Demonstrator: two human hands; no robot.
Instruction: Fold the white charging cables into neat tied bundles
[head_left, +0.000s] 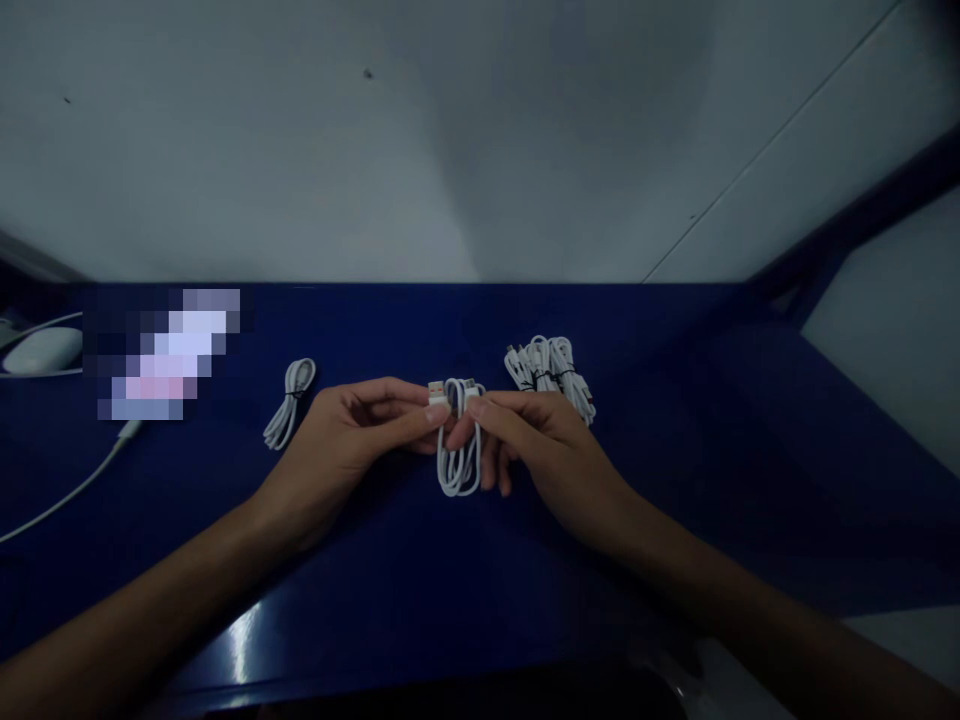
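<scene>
Between both hands a coiled white USB cable (pixel 457 470) hangs in loops above the blue table. My left hand (pixel 352 430) is closed on it, thumb and fingers pinching near the USB plug with a reddish mark inside. Closed on the other side, my right hand (pixel 540 440) pinches the coil near the second plug, its lower fingers curled behind the loops. Beyond my right hand lie several bundled white cables (pixel 547 365), each tied in the middle with a dark tie; the hand hides part of them. A single tied white cable (pixel 289 405) rests just left of my left hand.
The blue table (pixel 420 600) runs up to a pale wall (pixel 300 150). At the left lies a blurred-out bright device (pixel 176 350) with a white cord (pixel 75 492) plugged into it. A white rounded object (pixel 43 351) sits at the far left.
</scene>
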